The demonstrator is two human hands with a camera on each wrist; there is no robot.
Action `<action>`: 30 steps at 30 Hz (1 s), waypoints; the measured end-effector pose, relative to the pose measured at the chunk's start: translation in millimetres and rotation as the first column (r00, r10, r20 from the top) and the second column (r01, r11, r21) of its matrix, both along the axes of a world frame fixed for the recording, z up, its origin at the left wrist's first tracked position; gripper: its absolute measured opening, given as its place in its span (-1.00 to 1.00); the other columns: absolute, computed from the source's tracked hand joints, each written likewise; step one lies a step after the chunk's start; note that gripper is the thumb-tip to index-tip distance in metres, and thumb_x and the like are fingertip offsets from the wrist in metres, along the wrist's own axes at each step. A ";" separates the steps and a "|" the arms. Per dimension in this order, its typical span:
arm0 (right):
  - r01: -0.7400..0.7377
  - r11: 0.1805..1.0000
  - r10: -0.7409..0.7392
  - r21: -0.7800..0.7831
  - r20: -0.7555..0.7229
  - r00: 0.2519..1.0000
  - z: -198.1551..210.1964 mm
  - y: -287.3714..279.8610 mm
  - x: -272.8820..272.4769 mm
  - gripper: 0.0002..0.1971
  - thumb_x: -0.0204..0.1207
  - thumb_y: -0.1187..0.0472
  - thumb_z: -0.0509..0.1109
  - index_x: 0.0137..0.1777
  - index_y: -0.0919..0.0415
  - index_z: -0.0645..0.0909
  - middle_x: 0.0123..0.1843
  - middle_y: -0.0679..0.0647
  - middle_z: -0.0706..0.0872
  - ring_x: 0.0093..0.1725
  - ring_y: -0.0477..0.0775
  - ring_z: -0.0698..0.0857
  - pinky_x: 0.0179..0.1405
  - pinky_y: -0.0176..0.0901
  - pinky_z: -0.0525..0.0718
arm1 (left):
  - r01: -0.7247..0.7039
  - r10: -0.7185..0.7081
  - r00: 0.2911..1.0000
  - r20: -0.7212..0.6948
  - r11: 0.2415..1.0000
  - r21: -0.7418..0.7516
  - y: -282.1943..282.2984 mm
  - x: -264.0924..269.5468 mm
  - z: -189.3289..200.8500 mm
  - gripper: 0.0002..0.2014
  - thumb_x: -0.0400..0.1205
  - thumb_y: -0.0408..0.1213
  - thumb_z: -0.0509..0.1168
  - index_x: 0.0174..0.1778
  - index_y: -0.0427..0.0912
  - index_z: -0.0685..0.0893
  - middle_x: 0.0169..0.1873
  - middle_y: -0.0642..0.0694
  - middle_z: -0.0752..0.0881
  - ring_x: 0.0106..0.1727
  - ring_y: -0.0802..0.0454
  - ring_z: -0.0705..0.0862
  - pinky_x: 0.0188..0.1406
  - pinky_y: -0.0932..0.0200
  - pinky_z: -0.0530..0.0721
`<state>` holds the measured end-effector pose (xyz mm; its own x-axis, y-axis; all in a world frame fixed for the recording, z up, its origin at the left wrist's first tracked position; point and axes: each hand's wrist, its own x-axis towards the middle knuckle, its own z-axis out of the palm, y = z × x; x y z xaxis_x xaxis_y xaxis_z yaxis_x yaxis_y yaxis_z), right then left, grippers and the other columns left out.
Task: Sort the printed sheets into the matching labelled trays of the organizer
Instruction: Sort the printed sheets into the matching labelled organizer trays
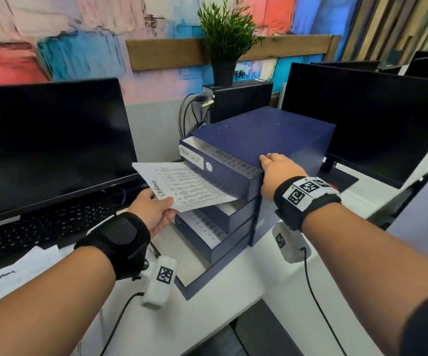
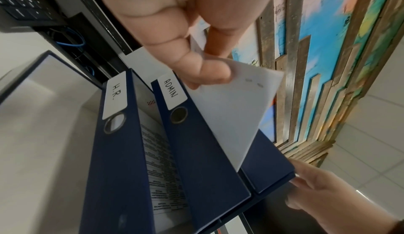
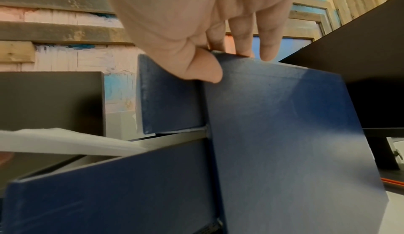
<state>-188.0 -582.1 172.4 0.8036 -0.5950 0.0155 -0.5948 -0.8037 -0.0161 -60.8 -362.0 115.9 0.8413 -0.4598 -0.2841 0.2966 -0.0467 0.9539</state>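
Note:
A dark blue drawer organizer [image 1: 259, 132] stands on the white desk with its trays pulled out in steps. The top tray [image 1: 233, 173] is labelled TASK LIST; the left wrist view shows the ADMIN tray [image 2: 196, 151] and the H.R. tray [image 2: 116, 168], which has printed pages in it. My left hand [image 1: 153, 211] pinches the near corner of a printed sheet [image 1: 187, 186] between thumb and fingers. The sheet lies over the ADMIN tray, its far edge under the top tray. My right hand [image 1: 277, 173] rests on the organizer's top front right corner, fingers [image 3: 268, 47] straight over the top edge, thumb against the side.
A dark monitor [image 1: 48, 145] and a black keyboard [image 1: 40, 227] sit to the left. More printed sheets [image 1: 15, 276] lie at the near left. A second monitor [image 1: 375, 119] stands right of the organizer, and a small computer [image 1: 241, 98] with a potted plant [image 1: 225, 39] behind it.

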 end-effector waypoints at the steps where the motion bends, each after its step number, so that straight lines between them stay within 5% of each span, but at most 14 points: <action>1: -0.006 1.000 0.006 -0.002 0.001 1.000 -0.9 -1.0 -0.5 -0.29 0.47 0.25 0.32 0.61 0.17 0.14 0.59 0.11 0.26 0.55 0.17 0.26 0.47 0.00 0.37 | -0.001 0.001 1.000 -0.019 1.000 -0.027 -3.1 -1.1 -0.8 -0.83 0.68 -0.47 0.19 0.13 -0.18 0.55 0.00 -0.13 0.74 -0.43 0.17 0.72 -0.50 0.37 0.71; 4: -0.018 1.000 0.018 -0.011 0.023 1.000 -3.4 -2.8 -2.0 -0.28 0.50 0.26 0.29 0.64 0.17 0.09 0.61 0.09 0.22 0.57 0.15 0.22 0.49 0.01 0.35 | -0.013 -0.002 0.996 -0.088 0.986 -0.164 -10.6 -4.0 -2.0 -0.76 0.71 -0.49 0.12 0.26 -0.27 0.53 0.18 -0.15 0.68 0.08 -0.08 0.72 -0.17 0.14 0.76; 6: -0.024 1.000 0.025 -0.015 0.030 0.999 -4.4 -3.1 -2.4 -0.27 0.51 0.26 0.29 0.65 0.17 0.07 0.61 0.09 0.22 0.58 0.15 0.21 0.49 -0.01 0.33 | -0.031 0.020 0.998 -0.065 0.983 -0.182 -16.1 -3.3 -3.5 -0.74 0.70 -0.55 0.11 0.27 -0.31 0.52 0.21 -0.20 0.66 0.15 -0.13 0.68 -0.05 0.09 0.71; 9: -0.027 1.000 0.028 -0.013 0.029 0.999 -4.8 -2.8 -1.7 -0.27 0.51 0.26 0.29 0.65 0.17 0.06 0.61 0.10 0.21 0.58 0.17 0.21 0.49 -0.02 0.31 | -0.124 0.126 0.992 0.003 0.984 -0.128 -25.8 1.1 -7.6 -0.68 0.61 -0.60 0.24 0.25 -0.31 0.42 0.06 -0.21 0.70 0.05 -0.15 0.71 -0.27 0.11 0.78; 11: -0.029 0.999 0.030 -0.016 0.032 0.999 -4.9 -3.1 -1.3 -0.27 0.50 0.26 0.30 0.64 0.18 0.08 0.60 0.10 0.23 0.56 0.17 0.23 0.48 -0.01 0.33 | -0.164 0.166 0.982 0.088 0.986 -0.038 -32.4 5.6 -14.3 -0.64 0.56 -0.56 0.33 0.14 -0.20 0.35 -0.10 -0.13 0.67 -0.09 -0.05 0.70 -0.17 0.00 0.76; 15: -0.031 0.999 0.032 -0.029 0.029 0.999 -5.5 -3.1 -1.0 -0.27 0.49 0.25 0.30 0.64 0.18 0.08 0.60 0.10 0.24 0.56 0.17 0.23 0.48 -0.01 0.34 | -0.082 0.058 0.966 0.252 0.993 0.087 -41.8 3.4 -21.3 -0.89 0.58 -0.39 0.37 -0.14 -0.14 0.57 -0.30 -0.09 0.59 -0.40 0.15 0.62 -0.19 0.18 0.73; 16: -0.030 0.999 0.031 -0.029 0.027 0.999 -5.5 -2.9 -1.1 -0.27 0.49 0.25 0.30 0.64 0.18 0.08 0.60 0.10 0.23 0.57 0.17 0.22 0.48 -0.01 0.33 | -0.053 0.029 0.967 0.255 0.995 0.087 -43.3 1.5 -21.7 -0.98 0.61 -0.36 0.34 -0.10 -0.18 0.63 -0.34 -0.07 0.62 -0.38 0.14 0.63 -0.18 0.22 0.72; 19: -0.027 0.999 0.028 -0.028 0.030 0.999 -5.3 -2.2 -1.6 -0.27 0.49 0.25 0.31 0.64 0.18 0.08 0.61 0.10 0.22 0.57 0.16 0.22 0.47 0.00 0.35 | 0.028 -0.080 0.950 0.302 0.985 0.172 -45.9 0.5 -25.0 -0.81 0.66 -0.25 0.27 0.12 -0.18 0.71 -0.20 0.02 0.69 -0.20 0.09 0.67 0.00 0.14 0.72; 24: -0.023 0.999 0.024 -0.032 0.021 1.000 -5.2 -0.9 -1.5 -0.26 0.50 0.24 0.31 0.64 0.17 0.07 0.61 0.09 0.22 0.57 0.16 0.22 0.47 -0.02 0.35 | 0.109 -0.480 0.710 0.515 0.797 0.594 -44.6 -4.0 -22.3 -0.50 0.64 -0.51 0.13 0.48 -0.02 0.50 0.28 -0.05 0.47 0.18 0.05 0.44 0.21 0.35 0.38; 26: -0.016 0.999 0.017 -0.027 0.021 1.000 -5.3 -0.8 -1.5 -0.26 0.50 0.25 0.31 0.64 0.17 0.06 0.61 0.09 0.22 0.57 0.15 0.21 0.47 -0.02 0.35 | 0.068 -0.547 0.663 0.511 0.723 0.687 -45.3 -6.5 -19.3 -0.39 0.60 -0.55 0.09 0.51 0.10 0.43 0.27 -0.02 0.37 0.31 -0.02 0.31 0.29 0.33 0.26; 30: -0.008 1.000 0.009 -0.022 0.018 1.000 -4.7 0.0 -0.8 -0.27 0.49 0.25 0.32 0.63 0.17 0.08 0.60 0.09 0.23 0.56 0.15 0.22 0.46 -0.02 0.36 | 0.008 -0.633 0.609 0.479 0.608 0.794 -47.6 -5.3 -17.7 -0.28 0.53 -0.56 0.11 0.51 0.27 0.36 0.08 0.00 0.28 0.16 -0.01 0.25 0.27 0.31 0.30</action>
<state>-188.8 -582.1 167.7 0.8082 -0.5873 0.0430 -0.5875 -0.8092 -0.0091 -66.2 -409.6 98.2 0.7338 -0.6759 -0.0686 -0.5767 -0.6730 0.4630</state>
